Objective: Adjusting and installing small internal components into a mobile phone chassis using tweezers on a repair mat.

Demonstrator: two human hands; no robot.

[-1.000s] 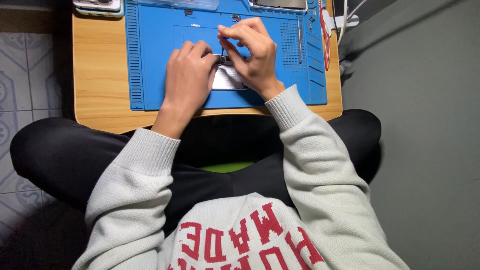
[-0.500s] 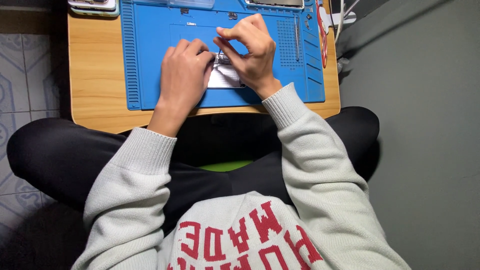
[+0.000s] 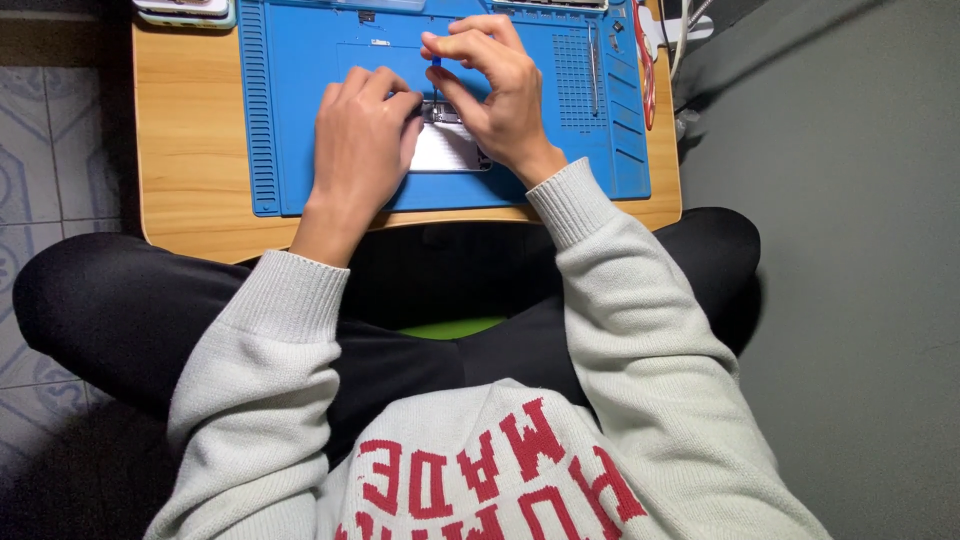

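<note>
Device: one flat silver-grey rectangular device (image 3: pixel 445 148) lies on the blue mat, mid-bench, and both hands are on it right now.
Left hand: left hand (image 3: pixel 362 130) palm down, fingers curled and close together, pressing on the device's left edge; it pins the device rather than gripping it.
Right hand: right hand (image 3: pixel 495 95) arched over the device's top right corner, thumb and forefinger pinched narrow on one thin blue-handled tool.
Tool: slim blue-handled tool (image 3: pixel 436 68), one of them, standing near upright, tip down at the device's upper edge; the tip itself is too small to make out.
Mat: one blue rubber work mat (image 3: pixel 290 120) with ribbed slots down its left side and a grid of small squares at right, covering most of the bench.
Bench: one light wooden bench (image 3: pixel 185 140), bare wood showing left of the mat and along the near edge.
Top left: two flat phone-like slabs (image 3: pixel 185 10) stacked at the bench's far left corner, cut off by the frame.
Right edge: one red-handled tool (image 3: pixel 646 60) lying along the mat's right side, well apart from both hands.
Count of hands: two, both the person's own, in pale grey knitted sleeves.
</note>
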